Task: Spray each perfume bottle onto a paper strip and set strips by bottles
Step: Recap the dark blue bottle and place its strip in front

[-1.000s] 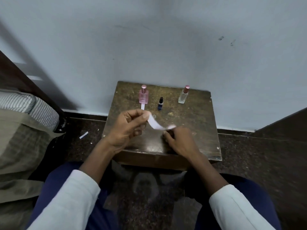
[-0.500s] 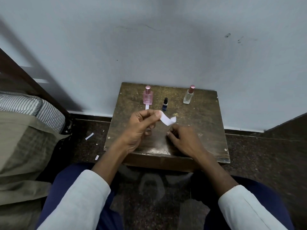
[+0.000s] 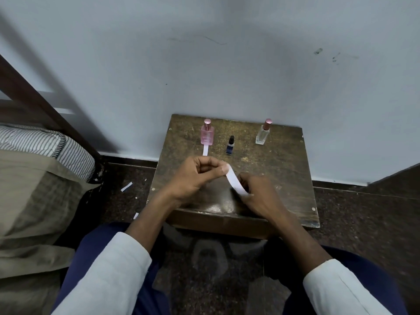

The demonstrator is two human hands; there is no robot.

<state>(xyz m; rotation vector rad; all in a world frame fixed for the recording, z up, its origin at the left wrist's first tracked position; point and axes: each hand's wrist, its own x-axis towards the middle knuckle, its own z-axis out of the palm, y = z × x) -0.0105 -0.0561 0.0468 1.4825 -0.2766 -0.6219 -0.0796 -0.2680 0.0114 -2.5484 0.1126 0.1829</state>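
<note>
Three bottles stand at the back of a small wooden stool (image 3: 281, 178): a pink bottle (image 3: 207, 135) on the left, a small dark blue bottle (image 3: 230, 145) in the middle, a clear bottle (image 3: 263, 133) with a pink cap on the right. One white strip (image 3: 205, 150) lies in front of the pink bottle. Above the stool's front half, my left hand (image 3: 195, 176) pinches the upper end of another white paper strip (image 3: 235, 181), and my right hand (image 3: 261, 194) pinches its lower end.
The stool stands against a pale wall. A bed with a striped mattress (image 3: 45, 144) and olive cover is on the left. Paper scraps (image 3: 126, 187) lie on the dark floor between bed and stool. My knees are below the stool's front edge.
The strip, loose at its right end half a second ago, is now stretched between both hands. My right hand has come up to take its lower end.
</note>
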